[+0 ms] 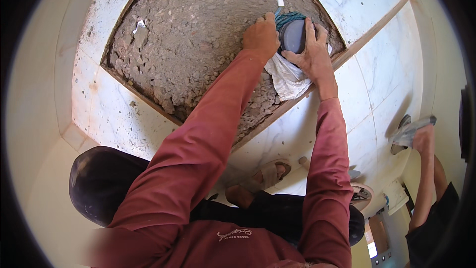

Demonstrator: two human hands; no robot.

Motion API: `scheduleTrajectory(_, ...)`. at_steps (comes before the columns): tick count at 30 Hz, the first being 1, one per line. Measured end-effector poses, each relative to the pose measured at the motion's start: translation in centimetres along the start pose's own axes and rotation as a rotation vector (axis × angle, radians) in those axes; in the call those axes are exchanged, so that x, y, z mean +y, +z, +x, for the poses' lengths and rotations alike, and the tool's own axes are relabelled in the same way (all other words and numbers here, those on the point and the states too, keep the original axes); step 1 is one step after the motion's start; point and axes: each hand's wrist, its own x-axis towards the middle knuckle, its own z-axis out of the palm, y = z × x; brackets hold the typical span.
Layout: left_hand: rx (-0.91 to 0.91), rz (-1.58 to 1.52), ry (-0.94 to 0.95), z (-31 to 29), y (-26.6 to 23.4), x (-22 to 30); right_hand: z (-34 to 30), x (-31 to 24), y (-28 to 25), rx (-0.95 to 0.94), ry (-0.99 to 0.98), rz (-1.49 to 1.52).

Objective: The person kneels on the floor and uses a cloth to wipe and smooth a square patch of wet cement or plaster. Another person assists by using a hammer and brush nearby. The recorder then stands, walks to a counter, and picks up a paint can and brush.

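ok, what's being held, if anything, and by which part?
Right hand: grey round cap, by its right and lower edges. Left hand: at the teal cord; can't tell whether it grips it.

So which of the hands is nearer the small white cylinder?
Left. The left hand is just below the small white cylinder in the picture, by the teal cord; the right hand is farther right and lower, holding the round grey disc.
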Motion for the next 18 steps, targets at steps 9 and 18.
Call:
scheduleTrajectory(9, -0.097, -0.012, 0.015, 1.2, -0.3, -0.7, -0.3, -1.5, 0.4, 0.053, -0.005, -0.228)
scheduleTrajectory(18, -0.05, -0.321, 0.076, 2.4, -0.7, -4.4, -0.3, -2.4, 0.8, 0.063, -0.011, -0.326)
